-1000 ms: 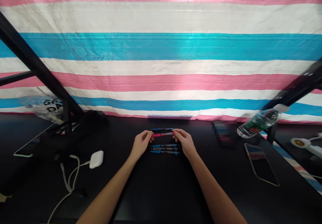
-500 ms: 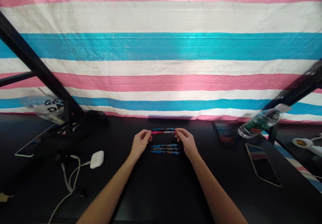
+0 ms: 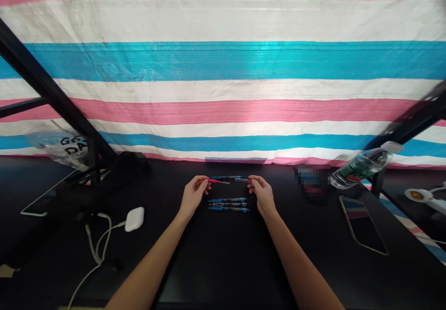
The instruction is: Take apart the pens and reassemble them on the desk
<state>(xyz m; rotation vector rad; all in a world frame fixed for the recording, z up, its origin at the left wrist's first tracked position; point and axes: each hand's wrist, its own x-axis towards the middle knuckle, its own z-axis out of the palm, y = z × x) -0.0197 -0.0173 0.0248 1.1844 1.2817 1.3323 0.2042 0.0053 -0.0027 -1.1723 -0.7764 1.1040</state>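
Now pulled apart into 2 pieces, a red pen (image 3: pixel 219 181) is pinched by the left hand (image 3: pixel 193 194) and right hand (image 3: pixel 262 194) at lower centre.

the bare left forearm (image 3: pixel 153 259) and right forearm (image 3: pixel 299 263) angle inward from the bottom of the view. the left hand (image 3: pixel 193 197) and right hand (image 3: pixel 263 196) hang apart, level, palms down, each thumb and fingertips pinched, facing the other.

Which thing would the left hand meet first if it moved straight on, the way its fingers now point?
Probably the blue pen lying just past the fingertips of the left hand, though depth is hard to judge from this view.
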